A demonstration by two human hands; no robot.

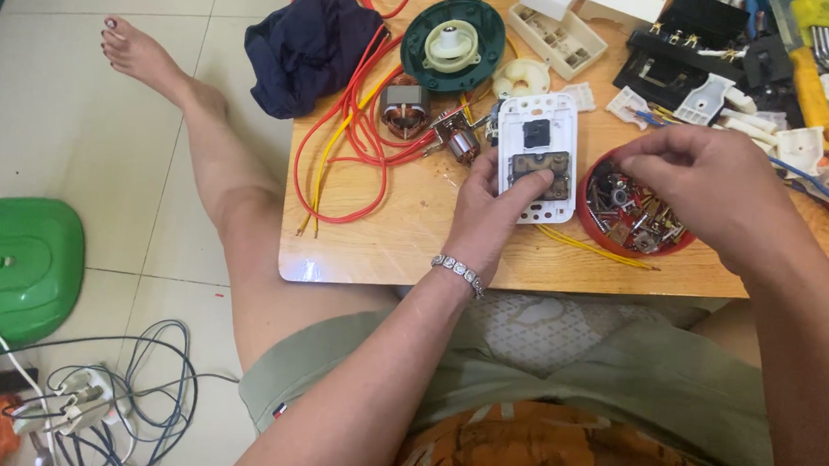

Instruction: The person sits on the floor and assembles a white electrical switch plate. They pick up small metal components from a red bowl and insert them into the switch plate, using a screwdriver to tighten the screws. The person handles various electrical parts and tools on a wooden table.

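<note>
Seen from the head camera, a person seated at a low wooden table (386, 241) steadies a white switch plate (537, 154) lying back-side up near the table's front edge, about midway along it. The left hand (495, 209) grips the plate's lower left edge, fingers curled, with the fingertips (540, 181) pressed onto the brown part in its lower opening. The right hand (705, 185) hovers over a red bowl of screws and small metal parts (634, 215) just right of the plate, its fingers drawn together as if pinching something small; what they hold, if anything, cannot be told. Red and yellow wires (354, 128) sprawl toward the table's left edge, beside a small motor (406, 107) and a green round housing (453, 44) near the back edge. A yellow-handled tool (812, 87) lies at the back right corner. Judged from here, a tiny part could slip from the fingers into the clutter, or the wrist could nudge the bowl, which sits near the front edge, spilling screws to the floor.
</note>
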